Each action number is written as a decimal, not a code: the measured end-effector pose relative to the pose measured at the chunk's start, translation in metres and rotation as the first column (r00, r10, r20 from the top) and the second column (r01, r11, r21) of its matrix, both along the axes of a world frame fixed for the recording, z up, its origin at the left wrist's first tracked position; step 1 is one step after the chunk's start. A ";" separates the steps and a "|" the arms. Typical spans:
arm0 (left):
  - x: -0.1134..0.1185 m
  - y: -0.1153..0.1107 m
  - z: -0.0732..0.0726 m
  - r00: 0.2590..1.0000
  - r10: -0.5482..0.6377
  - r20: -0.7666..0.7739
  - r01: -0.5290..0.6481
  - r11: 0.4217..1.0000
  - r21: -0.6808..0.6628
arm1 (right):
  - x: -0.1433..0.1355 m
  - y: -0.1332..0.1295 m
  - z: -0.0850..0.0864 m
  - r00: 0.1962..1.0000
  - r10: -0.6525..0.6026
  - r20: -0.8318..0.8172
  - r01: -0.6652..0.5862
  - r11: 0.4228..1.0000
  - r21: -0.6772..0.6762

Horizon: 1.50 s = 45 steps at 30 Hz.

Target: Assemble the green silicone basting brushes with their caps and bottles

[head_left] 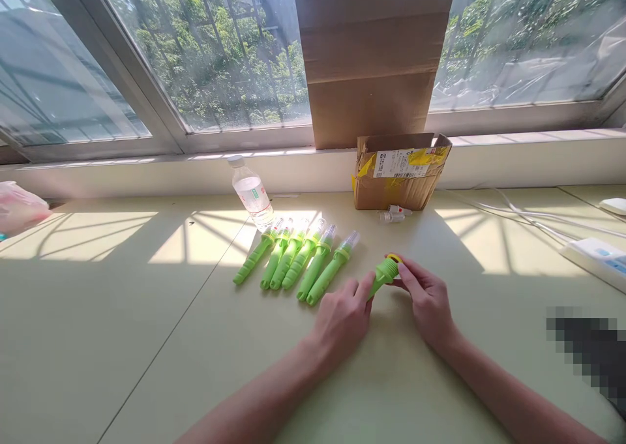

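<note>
Holding the green handle (383, 276) just above the table (122, 313), I have my left hand (342, 320) pinching its lower end and my right hand (428, 300) pinching its yellow-ringed top with fingertips pressed together around it. It looks like light, stiff molded plastic, ribbed along the shaft, so I judge the ribs give a sure hold and the smooth ring is the slippery part. Six finished pieces (298, 259) with clear tips lie in a row just to my left, near a water bottle (252, 195). Those clear tips look thin; I would grip by the green body. A cardboard box (398, 173) stands behind.
</note>
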<state>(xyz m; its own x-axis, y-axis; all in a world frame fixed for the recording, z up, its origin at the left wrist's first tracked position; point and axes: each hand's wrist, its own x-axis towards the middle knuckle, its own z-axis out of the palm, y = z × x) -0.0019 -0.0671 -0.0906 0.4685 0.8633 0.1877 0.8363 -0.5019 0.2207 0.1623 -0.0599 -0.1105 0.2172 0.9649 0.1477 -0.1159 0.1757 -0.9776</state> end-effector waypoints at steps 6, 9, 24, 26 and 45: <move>-0.001 -0.001 -0.004 0.996 -0.042 -0.084 0.047 0.997 0.060 | 0.001 0.001 0.000 1.000 0.021 0.020 -0.021 0.999 -0.042; -0.001 -0.001 -0.006 0.994 -0.041 -0.100 0.049 0.996 0.077 | 0.001 0.002 0.001 1.000 0.020 0.023 -0.019 0.998 -0.059; -0.003 -0.001 -0.004 0.995 -0.051 -0.084 0.051 0.999 -0.001 | -0.003 -0.002 0.008 0.999 0.003 -0.052 -0.001 0.999 0.035; -0.003 0.000 -0.005 0.996 -0.054 -0.073 0.055 0.999 0.001 | -0.003 -0.002 0.008 0.998 0.022 -0.052 -0.019 0.998 0.051; -0.009 0.002 -0.004 0.967 -0.040 0.251 0.059 0.996 -0.068 | -0.005 -0.004 0.011 0.999 0.043 0.022 -0.046 0.984 0.172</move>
<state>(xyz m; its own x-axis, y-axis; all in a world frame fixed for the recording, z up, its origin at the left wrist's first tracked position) -0.0107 -0.0651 -0.0947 0.4572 0.8564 0.2400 0.7248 -0.5152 0.4575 0.1576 -0.0638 -0.0994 0.1705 0.9334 0.3158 -0.1099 0.3365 -0.9352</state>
